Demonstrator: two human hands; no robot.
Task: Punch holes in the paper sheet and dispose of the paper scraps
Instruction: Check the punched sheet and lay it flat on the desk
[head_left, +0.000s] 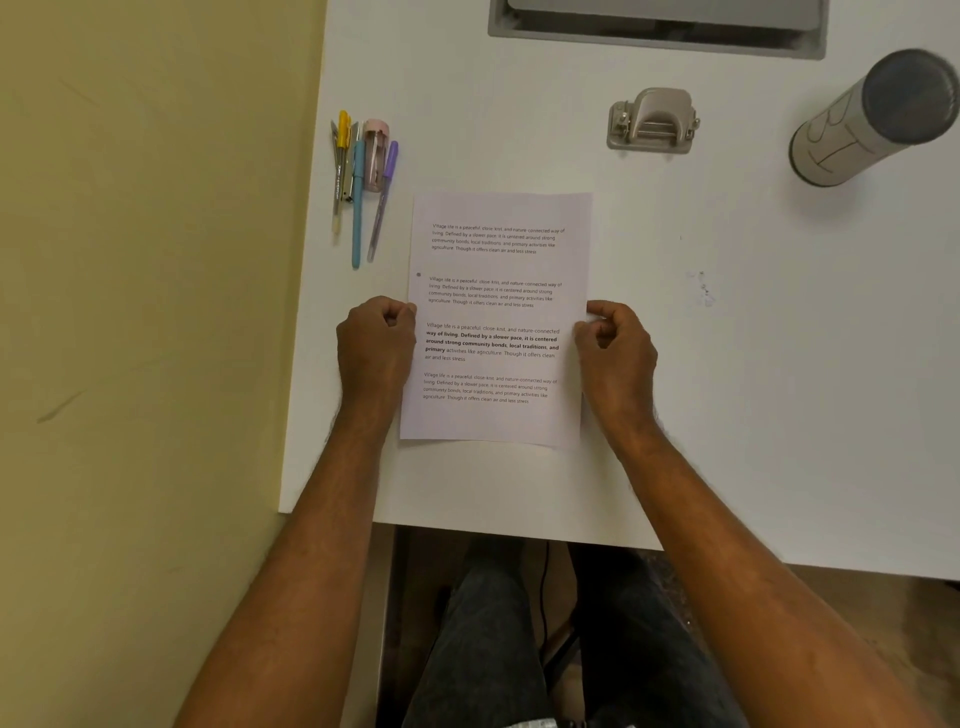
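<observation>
A printed paper sheet (496, 317) lies flat on the white table (727, 364), with one small round hole near its left edge. My left hand (376, 345) pinches the sheet's left edge with curled fingers. My right hand (615, 348) pinches the right edge the same way. A grey hole punch (653, 122) stands farther back, beyond the sheet and apart from both hands. A few tiny paper scraps (704, 288) lie on the table to the right of the sheet.
Several pens and a pink stapler-like tool (363, 176) lie at the left table edge. A grey cylindrical container (872, 119) stands at the right. A grey recessed tray (660, 26) is at the back. A yellow wall (145, 260) borders the left.
</observation>
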